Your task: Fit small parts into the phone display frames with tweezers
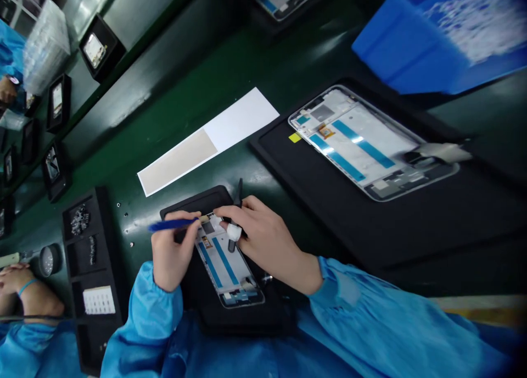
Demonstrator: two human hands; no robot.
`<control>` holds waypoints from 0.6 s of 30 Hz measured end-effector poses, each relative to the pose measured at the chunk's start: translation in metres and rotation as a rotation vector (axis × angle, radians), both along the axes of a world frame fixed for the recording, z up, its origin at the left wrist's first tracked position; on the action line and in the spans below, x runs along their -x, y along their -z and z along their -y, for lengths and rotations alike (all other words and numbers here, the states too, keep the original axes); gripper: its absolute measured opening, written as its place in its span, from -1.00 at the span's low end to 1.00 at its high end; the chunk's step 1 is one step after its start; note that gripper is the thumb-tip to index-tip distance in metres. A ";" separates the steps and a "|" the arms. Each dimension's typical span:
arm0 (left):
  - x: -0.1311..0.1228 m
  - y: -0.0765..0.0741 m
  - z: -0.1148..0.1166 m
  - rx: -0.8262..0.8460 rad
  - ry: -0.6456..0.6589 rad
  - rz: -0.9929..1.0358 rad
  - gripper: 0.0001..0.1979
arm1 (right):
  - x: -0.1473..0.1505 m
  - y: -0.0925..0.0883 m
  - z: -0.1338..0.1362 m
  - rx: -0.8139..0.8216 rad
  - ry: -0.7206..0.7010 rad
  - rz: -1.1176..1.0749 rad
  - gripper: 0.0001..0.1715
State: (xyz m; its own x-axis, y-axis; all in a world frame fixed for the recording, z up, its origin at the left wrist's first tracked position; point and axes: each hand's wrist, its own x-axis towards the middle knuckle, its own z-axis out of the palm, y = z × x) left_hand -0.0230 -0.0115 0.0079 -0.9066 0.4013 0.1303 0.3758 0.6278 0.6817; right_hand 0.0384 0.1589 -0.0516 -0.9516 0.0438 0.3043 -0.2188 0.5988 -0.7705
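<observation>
Just in front of me a phone frame [226, 260] with blue strips lies on a black foam pad [189, 290]. My left hand [171, 254] is closed in a pinch around a slim blue pen-like tool [175, 224]; its tip end is at the frame's upper left corner. Over the frame's upper right side is my right hand [267, 240], its forefinger reaching to the top edge. A dark stick-like tool [239, 191] passes between its fingers; its exact kind is unclear. White wrapping [234, 233] covers one fingertip of this hand.
To the right, a larger phone frame [354, 142] lies on a black mat [313, 202]. A blue bin [407, 48] holds white bits. A white strip [242, 117] lies ahead. On the left are a black compartment tray [117, 301], loose small parts and another person's hands [24, 287].
</observation>
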 end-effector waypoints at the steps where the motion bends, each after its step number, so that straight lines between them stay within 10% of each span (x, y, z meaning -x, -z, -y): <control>1: 0.003 0.002 0.004 -0.121 -0.099 0.048 -0.90 | 0.000 0.000 0.000 0.003 -0.002 0.004 -0.70; 6: 0.005 -0.001 0.022 -0.426 -0.286 -0.069 -0.95 | 0.003 -0.003 -0.002 0.054 0.013 0.025 -0.77; 12: -0.020 0.013 0.022 0.377 0.173 -0.279 -0.70 | 0.000 -0.009 -0.006 0.320 0.114 -0.031 -0.70; 18: -0.022 0.025 0.017 0.637 0.257 -0.481 -0.59 | 0.002 -0.003 -0.008 0.458 0.165 0.023 -0.61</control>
